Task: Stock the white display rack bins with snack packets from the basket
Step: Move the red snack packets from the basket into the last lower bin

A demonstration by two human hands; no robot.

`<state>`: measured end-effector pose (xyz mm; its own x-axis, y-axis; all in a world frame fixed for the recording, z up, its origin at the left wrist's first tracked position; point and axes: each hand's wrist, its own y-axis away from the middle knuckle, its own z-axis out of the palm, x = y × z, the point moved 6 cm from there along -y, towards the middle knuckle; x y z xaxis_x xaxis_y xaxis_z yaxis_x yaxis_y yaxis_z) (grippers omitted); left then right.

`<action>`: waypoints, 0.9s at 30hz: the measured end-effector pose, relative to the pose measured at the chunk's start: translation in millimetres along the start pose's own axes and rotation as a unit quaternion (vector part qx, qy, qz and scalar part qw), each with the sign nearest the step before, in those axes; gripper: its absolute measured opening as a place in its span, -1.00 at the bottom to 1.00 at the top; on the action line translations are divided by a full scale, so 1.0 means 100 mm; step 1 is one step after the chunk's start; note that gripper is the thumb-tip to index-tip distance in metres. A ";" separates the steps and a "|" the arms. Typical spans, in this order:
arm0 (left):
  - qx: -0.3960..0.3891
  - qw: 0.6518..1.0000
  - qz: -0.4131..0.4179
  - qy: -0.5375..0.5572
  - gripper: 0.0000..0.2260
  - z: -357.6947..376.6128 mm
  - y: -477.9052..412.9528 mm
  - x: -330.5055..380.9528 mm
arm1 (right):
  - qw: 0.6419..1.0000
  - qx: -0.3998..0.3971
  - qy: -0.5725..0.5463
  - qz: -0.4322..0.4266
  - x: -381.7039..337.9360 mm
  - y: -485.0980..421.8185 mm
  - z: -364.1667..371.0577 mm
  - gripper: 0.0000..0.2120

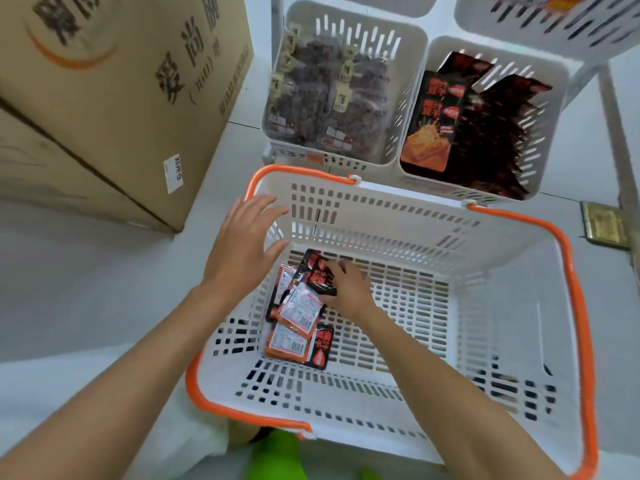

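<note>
Head view, single frame.

- Basket (398, 216), white with orange rim, sits on the floor (86, 271), centre to lower right of frame. It is nearly emptied: only a small pile (294, 336) of packets lies at the left of its bottom.
- Right hand (346, 285) is down inside the basket, fingers curled on a black packet (317, 275) at the top of the pile. The packet looks slightly raised, though I cannot tell whether it is clear of the ones under it.
- Left hand (242, 244) is wide, fingers spread, holding nothing, over the basket's upper-left corner. Whether it touches the rim is unclear.
- Two rack bins show at upper centre, just beyond the basket. The right bin (554, 84) holds matching red-black packets (436, 116) standing in a row. The left bin (356, 15) holds dark clear-wrapped packs (329, 98).
- Cardboard box (121, 81) at upper left.

Step in hand (judgement): picking up from the last of the stock; task close to done.

Next move (judgement): lift the black packet over the far wall and slot it into the right bin with its own kind, face aligned. The bin looks crowded, so the free hand may need to part the row.
</note>
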<state>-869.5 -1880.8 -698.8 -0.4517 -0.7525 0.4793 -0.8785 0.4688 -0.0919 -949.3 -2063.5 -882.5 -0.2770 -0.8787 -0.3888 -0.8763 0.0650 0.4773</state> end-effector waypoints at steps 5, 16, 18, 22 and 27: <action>0.022 0.998 0.051 0.010 -0.66 0.08 0.10 0.16 | 0.997 0.038 -0.061 0.000 0.43 0.25 -0.09 -0.52; -0.174 0.904 -0.286 0.266 -0.60 1.02 0.47 0.01 | 0.984 -0.037 -0.103 0.142 0.35 0.29 -0.10 0.01; -0.180 0.906 -0.287 0.253 -0.58 1.03 0.51 -0.06 | 0.992 -0.023 -0.051 0.117 0.34 0.33 0.10 0.03; -0.197 0.902 -0.294 0.246 -0.58 1.17 0.54 -0.10 | 0.963 0.076 -0.176 0.189 0.59 0.37 -0.07 -0.08; -0.236 0.885 -0.286 0.283 -0.53 1.45 0.44 0.08 | 0.891 0.097 -0.405 0.180 0.60 0.50 -0.61 -0.93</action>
<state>-934.1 -1933.0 -825.4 0.3133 -0.6390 0.7026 -0.7152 0.3279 0.6172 -986.1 -2142.2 -834.0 -0.6783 -0.1607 -0.7170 -0.7037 0.4229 0.5710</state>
